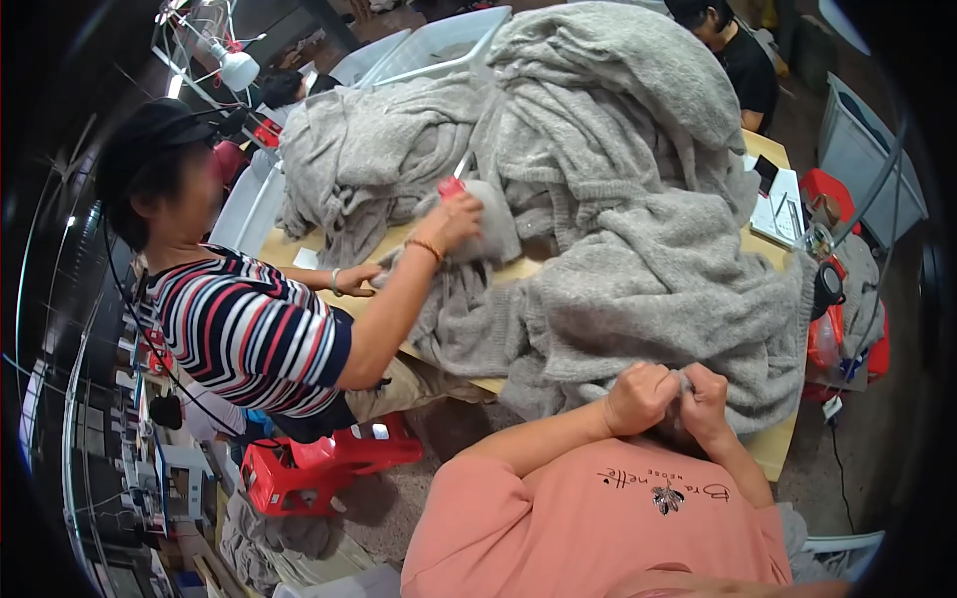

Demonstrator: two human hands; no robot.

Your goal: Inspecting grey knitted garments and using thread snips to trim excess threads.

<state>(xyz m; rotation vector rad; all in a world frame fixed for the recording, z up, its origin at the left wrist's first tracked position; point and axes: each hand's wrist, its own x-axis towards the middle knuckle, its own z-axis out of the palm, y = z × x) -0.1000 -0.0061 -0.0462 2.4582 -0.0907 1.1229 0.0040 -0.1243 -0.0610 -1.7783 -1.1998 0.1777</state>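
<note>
My left hand (639, 398) and my right hand (705, 399) are close together at the table's near edge. Both are closed, thumbs up, pinching the edge of a grey knitted garment (658, 289) between them. The garment is fuzzy and lies in loose folds in front of me. Its held edge is mostly covered by my fingers. Behind it rises a large heap of similar grey knitwear (598, 100).
On the left, a person in a striped shirt (249, 319) handles grey knitwear, a small red object (451, 187) in one hand. Red stools (329, 463) stand below. A white scale-like device (780, 211) is at the table's right edge, pale bins (439, 50) behind.
</note>
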